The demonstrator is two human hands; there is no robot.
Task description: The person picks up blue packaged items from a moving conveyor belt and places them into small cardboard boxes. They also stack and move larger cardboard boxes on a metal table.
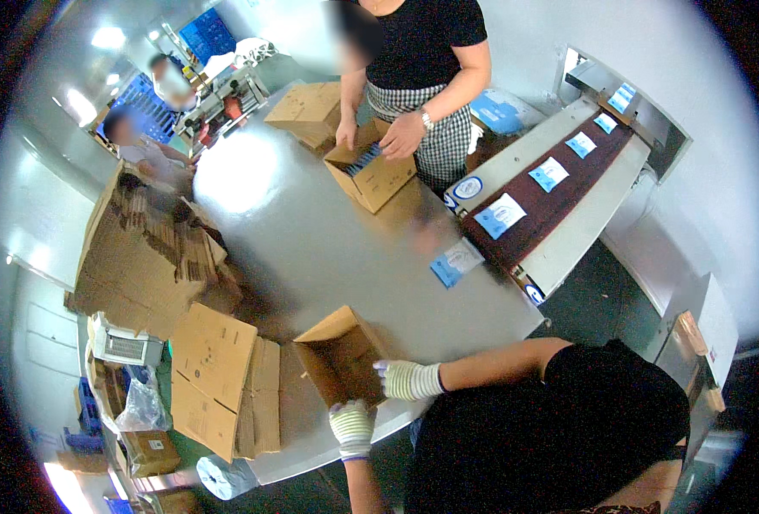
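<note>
Because the near edge of the table (465, 319) lay close by the gloved left hand (352, 428), an uneven tug could, I judged, have skewed the open carton (337, 358) standing on it or dragged it off. That hand pointed forward, fingers bent at the carton's near rim, while the right hand (408, 379) reached across from the right to its side rim; whether either set of fingers clamped the cardboard I could not tell.

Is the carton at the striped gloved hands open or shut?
Open: the carton shows its brown inside through the uncovered top.
</note>
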